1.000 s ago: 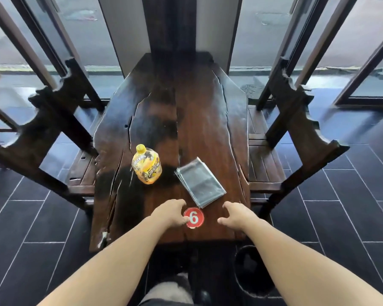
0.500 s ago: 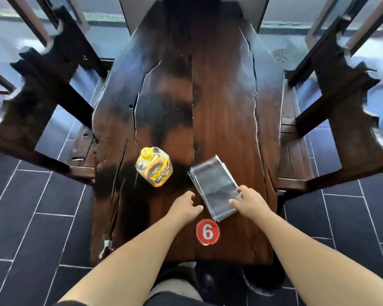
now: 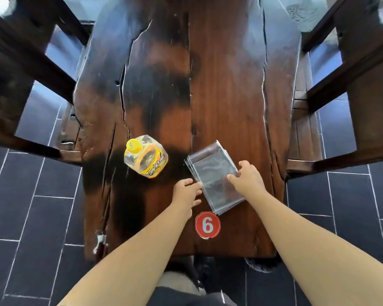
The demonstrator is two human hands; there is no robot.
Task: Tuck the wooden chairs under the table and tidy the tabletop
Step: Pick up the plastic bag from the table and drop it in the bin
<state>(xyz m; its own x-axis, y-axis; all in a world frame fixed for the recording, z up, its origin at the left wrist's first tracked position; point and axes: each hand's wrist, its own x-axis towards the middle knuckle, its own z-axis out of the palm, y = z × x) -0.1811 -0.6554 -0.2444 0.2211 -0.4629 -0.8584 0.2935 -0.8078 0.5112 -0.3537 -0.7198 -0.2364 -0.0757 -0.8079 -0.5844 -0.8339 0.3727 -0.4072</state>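
Note:
A long dark wooden table (image 3: 226,89) runs away from me. A stack of clear plastic sleeves (image 3: 210,171) lies on its near half. My right hand (image 3: 245,177) rests on the stack's right side, with fingers spread over it. At the stack's left edge is my left hand (image 3: 186,191), its fingertips touching the plastic. A clear bottle with a yellow cap and label (image 3: 145,156) stands left of the stack. Two dark wooden chairs, one on the left (image 3: 16,85) and one on the right (image 3: 363,89), have their seats partly under the table.
A round red sticker with a white 6 (image 3: 207,225) sits on the table near its front edge. Dark tiled floor (image 3: 31,217) surrounds the table. My legs show below the table's near end.
Both hands have moved forward from the table's near edge onto the stack of sleeves. The view has closed in on the tabletop.

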